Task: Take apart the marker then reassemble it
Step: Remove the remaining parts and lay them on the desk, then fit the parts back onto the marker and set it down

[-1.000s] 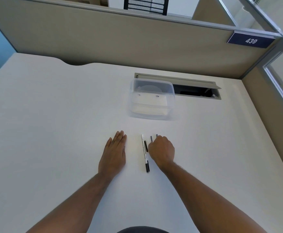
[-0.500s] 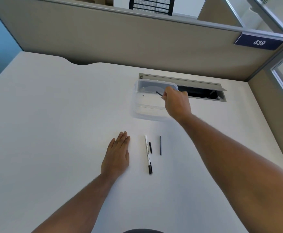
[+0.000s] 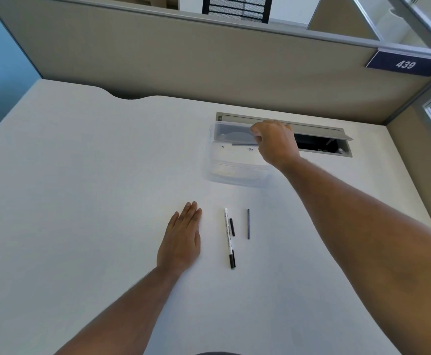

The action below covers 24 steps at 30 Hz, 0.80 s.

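Observation:
The white marker barrel (image 3: 227, 234) with a black end lies on the desk, pointing away from me. A short black piece (image 3: 232, 227) lies against its right side, and a thin dark rod (image 3: 248, 223) lies a little further right. My left hand (image 3: 181, 239) rests flat on the desk to the left of the barrel, fingers together, holding nothing. My right hand (image 3: 274, 143) reaches over the clear plastic container (image 3: 235, 174) and pinches a thin grey rod-like piece (image 3: 244, 144), which is level above the container's inside.
An open cable slot (image 3: 322, 146) with a grey flap is sunk into the desk just behind and to the right of the container. Beige partition walls (image 3: 183, 62) close the desk at the back and right.
My right hand left the spot beside the marker with a thin piece and carried it up over the container. The piece has turned level. My left hand has stayed put.

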Each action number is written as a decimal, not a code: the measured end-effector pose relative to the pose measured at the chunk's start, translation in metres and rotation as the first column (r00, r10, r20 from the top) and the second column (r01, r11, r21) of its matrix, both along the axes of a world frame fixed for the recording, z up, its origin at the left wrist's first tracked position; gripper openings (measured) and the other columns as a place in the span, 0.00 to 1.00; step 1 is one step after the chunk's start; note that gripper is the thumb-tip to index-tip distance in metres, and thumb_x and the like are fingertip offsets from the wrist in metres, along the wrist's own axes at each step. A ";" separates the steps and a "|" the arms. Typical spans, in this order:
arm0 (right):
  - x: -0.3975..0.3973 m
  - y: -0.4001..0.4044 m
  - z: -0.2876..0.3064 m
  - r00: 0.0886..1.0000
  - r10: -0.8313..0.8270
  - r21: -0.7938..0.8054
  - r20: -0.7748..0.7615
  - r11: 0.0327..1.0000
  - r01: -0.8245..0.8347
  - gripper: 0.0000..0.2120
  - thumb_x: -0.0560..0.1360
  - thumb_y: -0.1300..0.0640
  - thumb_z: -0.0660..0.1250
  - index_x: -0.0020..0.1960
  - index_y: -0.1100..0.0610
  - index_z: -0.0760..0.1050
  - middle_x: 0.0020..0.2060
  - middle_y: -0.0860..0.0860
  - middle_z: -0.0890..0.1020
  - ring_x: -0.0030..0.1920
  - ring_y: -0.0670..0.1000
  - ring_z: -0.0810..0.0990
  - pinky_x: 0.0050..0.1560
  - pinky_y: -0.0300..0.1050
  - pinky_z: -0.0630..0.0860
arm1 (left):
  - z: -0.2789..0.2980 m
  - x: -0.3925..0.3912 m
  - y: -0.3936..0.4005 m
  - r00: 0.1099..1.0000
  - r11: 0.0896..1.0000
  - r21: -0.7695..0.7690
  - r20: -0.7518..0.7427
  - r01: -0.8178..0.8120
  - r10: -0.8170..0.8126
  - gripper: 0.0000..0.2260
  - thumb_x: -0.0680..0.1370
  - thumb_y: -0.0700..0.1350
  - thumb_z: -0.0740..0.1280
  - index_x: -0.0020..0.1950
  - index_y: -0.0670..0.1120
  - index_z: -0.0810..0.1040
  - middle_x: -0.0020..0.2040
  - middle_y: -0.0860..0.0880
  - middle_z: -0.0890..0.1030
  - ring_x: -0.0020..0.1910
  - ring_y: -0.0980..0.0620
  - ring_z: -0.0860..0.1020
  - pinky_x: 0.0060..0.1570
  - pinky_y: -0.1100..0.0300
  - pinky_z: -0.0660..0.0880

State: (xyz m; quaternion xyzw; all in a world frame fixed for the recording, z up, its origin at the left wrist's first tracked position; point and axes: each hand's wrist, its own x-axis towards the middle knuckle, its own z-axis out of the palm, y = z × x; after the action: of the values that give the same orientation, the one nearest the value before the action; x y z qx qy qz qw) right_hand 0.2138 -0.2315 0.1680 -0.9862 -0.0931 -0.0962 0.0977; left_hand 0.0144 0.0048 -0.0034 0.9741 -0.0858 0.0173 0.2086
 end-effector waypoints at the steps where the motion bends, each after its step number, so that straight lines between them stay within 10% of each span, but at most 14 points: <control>1: -0.002 -0.001 -0.002 1.000 -0.011 0.034 -0.011 0.999 0.011 0.11 0.75 0.68 0.63 0.46 0.55 0.80 0.44 0.54 0.84 0.48 0.62 0.78 0.51 0.52 0.70 | 0.000 0.000 0.000 1.000 1.000 -0.001 -0.001 0.000 0.000 0.25 0.81 0.43 0.48 0.77 0.43 0.69 0.80 0.48 0.68 0.80 0.50 0.63 0.78 0.48 0.59; 14: -0.116 0.005 -0.069 0.978 -0.103 0.237 -0.179 0.961 0.145 0.07 0.79 0.59 0.66 0.51 0.58 0.82 0.47 0.55 0.83 0.47 0.58 0.81 0.47 0.49 0.76 | -0.001 0.001 -0.001 1.000 1.000 0.003 -0.008 -0.002 0.002 0.25 0.81 0.43 0.48 0.77 0.43 0.69 0.80 0.48 0.67 0.80 0.50 0.63 0.78 0.48 0.59; 24: -0.165 0.019 -0.095 0.692 -0.401 0.062 -0.600 0.839 0.540 0.10 0.78 0.51 0.66 0.48 0.58 0.75 0.49 0.56 0.84 0.49 0.60 0.81 0.45 0.46 0.72 | -0.001 0.002 0.000 1.000 1.000 0.018 -0.010 -0.002 0.002 0.26 0.81 0.44 0.48 0.78 0.44 0.68 0.80 0.48 0.66 0.80 0.51 0.62 0.78 0.49 0.57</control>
State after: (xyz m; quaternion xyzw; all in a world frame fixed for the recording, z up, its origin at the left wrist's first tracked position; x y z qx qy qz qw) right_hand 0.0489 -0.2127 0.0729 -0.9406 0.2097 0.1675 0.2079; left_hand 0.0159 0.0049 -0.0042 0.9761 -0.0838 0.0118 0.2003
